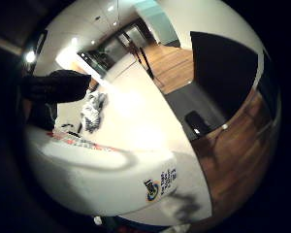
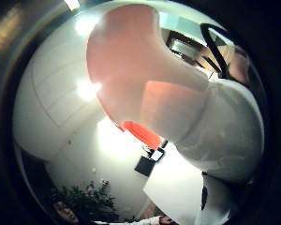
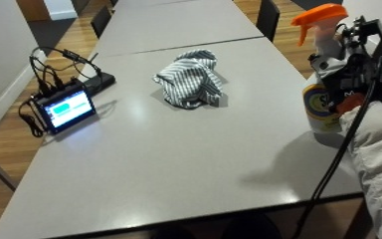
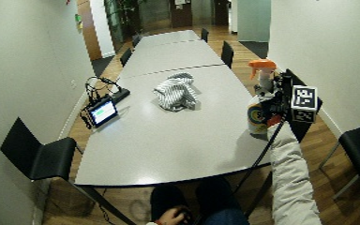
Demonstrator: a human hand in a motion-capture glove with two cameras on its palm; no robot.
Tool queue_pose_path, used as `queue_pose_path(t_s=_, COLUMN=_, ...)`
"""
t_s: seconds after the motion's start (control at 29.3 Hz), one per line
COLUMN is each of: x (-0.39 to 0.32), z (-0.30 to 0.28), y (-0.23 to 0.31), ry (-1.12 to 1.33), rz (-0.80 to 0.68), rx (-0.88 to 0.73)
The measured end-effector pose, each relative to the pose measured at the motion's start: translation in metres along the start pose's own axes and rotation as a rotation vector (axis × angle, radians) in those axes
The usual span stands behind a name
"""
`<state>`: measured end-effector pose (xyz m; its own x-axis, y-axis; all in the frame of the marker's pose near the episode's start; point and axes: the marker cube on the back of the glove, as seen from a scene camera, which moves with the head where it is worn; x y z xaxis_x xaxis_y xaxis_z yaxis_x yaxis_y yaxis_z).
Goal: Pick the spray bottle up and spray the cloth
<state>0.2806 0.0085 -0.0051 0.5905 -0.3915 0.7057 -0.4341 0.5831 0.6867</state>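
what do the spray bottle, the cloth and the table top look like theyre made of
White spray bottle with orange trigger head: likely plastic, smooth and moulded, with a printed label. Grey-and-white striped cloth: soft woven fabric, since it lies crumpled in folds. Pale grey table top: probably laminate, smooth and slightly glossy, showing soft reflections.

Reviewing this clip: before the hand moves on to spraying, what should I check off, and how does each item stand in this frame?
1. Right hand grips the spray bottle: ok.
2. Bottle lifted off the table: cannot tell; its base sits near the table edge.
3. Orange nozzle aimed at the cloth: cannot tell.
4. Cloth lies bunched on the table, nothing on it: ok.
5. Finger on the trigger: cannot tell.
6. Screen device stands apart from the cloth: ok.
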Motion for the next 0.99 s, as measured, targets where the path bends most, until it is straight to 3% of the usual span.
queue_pose_path(t_s=0.07, x=0.003, z=-0.004, y=0.004, ry=0.103, rz=0.044, rx=-0.045)
queue_pose_path(t_s=0.31, x=-0.002, z=0.02, y=0.012, ry=0.493, rz=-0.036, rx=-0.261)
queue_pose_path(t_s=0.58, x=-0.039, z=0.053, y=-0.006, ry=0.928, rz=-0.277, rx=-0.384)
queue_pose_path(t_s=0.99, x=-0.044, z=0.069, y=-0.011, ry=1.15, rz=-0.352, rx=-0.467)
